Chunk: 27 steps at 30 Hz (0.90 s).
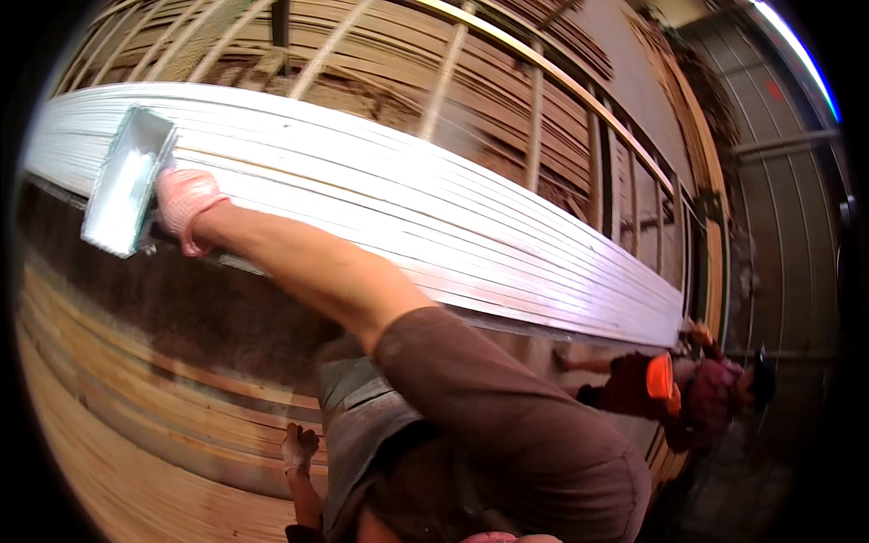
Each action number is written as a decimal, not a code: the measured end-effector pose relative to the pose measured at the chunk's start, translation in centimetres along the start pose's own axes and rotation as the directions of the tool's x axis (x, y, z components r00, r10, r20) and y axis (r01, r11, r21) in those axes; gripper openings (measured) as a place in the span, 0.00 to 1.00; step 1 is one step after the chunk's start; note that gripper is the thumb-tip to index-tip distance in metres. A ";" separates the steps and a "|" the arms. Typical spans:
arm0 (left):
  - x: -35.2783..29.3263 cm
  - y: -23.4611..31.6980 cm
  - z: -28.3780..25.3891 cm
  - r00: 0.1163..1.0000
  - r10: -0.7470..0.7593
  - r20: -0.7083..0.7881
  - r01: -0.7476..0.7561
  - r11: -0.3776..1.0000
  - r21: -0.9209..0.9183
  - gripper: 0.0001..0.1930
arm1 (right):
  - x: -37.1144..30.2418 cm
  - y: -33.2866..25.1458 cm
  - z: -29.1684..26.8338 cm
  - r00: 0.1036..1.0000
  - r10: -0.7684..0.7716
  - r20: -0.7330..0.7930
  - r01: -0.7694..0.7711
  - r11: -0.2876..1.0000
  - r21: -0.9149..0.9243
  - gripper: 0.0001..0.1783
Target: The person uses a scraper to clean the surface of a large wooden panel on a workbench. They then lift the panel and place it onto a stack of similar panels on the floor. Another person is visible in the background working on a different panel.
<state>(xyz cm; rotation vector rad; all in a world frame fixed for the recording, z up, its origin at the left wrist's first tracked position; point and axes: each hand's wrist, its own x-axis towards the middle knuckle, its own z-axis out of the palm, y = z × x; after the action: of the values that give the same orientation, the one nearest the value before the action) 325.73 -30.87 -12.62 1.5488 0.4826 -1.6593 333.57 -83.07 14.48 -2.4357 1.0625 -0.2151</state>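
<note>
My right hand (187, 197), in a pink glove, is closed at the side of an open rectangular box (109, 204) with white-coated inner walls and a greenish rim. My bare forearm stretches across to the left, out of a brown sleeve. The tilted box lies over the left end of a long row of white-coated strips (389, 204); its underside and my fingertips are hidden. My left hand does not show clearly. A small bare limb (303, 466) appears near the lower edge, and I cannot tell whose it is.
Beyond the white strips runs a wooden rack (434, 86) with stacked brown strips. Bare wooden strips (154, 434) lie at the lower left. A co-worker (711, 394) in dark red stands at the strips' right end, beside an orange object (659, 376). A metal wall (787, 199) rises at right.
</note>
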 end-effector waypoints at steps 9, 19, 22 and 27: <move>-0.7 -3.9 -0.5 0.991 -0.119 -0.055 0.130 0.940 0.316 0.21 | -28.7 18.5 -16.2 0.770 0.572 0.284 -0.626 0.764 0.158 0.15; -2.2 1.4 11.8 0.999 -0.021 -0.042 0.031 0.961 0.275 0.20 | -65.2 42.9 -25.9 0.654 0.697 -0.295 -0.753 0.638 -0.160 0.15; -4.2 1.4 11.6 0.997 0.012 -0.078 0.009 0.966 0.258 0.21 | -58.5 42.6 -22.4 0.910 0.287 -0.300 -0.405 0.772 -0.490 0.14; -2.7 -0.6 7.1 0.989 -0.037 -0.145 0.059 0.986 0.156 0.25 | -38.1 33.8 -19.8 0.850 0.448 -0.277 -0.517 0.811 -0.274 0.13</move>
<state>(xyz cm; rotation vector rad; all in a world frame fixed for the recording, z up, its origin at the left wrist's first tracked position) 320.47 -34.89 -8.91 1.7950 0.4732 -1.6658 279.02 -82.49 17.26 -2.3553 1.9165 -0.1104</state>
